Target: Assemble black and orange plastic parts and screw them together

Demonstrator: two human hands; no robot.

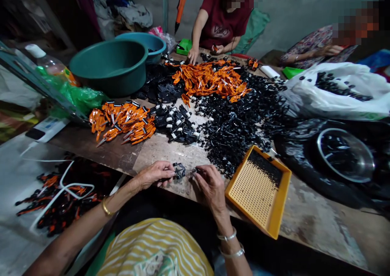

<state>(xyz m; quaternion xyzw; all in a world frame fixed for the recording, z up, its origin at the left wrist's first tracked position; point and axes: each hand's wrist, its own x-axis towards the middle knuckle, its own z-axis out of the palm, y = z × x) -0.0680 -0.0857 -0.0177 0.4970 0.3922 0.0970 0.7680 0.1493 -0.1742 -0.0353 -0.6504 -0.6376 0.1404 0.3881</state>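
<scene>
1. Worktop point(154, 150): crowded beyond both hands, bare strip directly around them.
2. Beyond right hand: heap of small black plastic parts point(240, 121), near edge reaching close to its fingertips; blocks the way forward on that side.
3. Just right of right hand: yellow perforated tray point(250, 186), set aslant, tiny black pieces point(268, 168) gathered at its far end.
4. Straight ahead of left hand: black parts with white ends point(178, 123). Farther left: cluster of orange parts point(131, 123); a larger orange heap point(213, 79) lies well beyond both hands.
5. Far left, past the orange cluster: dark green basin point(106, 67), partly covering blue basin point(157, 50).
6. Far right of right hand: white plastic bag point(341, 105) containing dark pieces; nearer, shiny-rimmed bowl point(364, 166).
7. Across the worktop: co-worker in dark red shirt point(224, 22), one hand at the large orange heap.
8. Left hand point(160, 173): thumb and fingers closed on black plastic part point(179, 170), which projects toward the right hand.
9. Right hand point(210, 180): fingertips drawn narrow, apart from that part, at a small dark bit point(194, 170); cannot tell whether gripped.
</scene>
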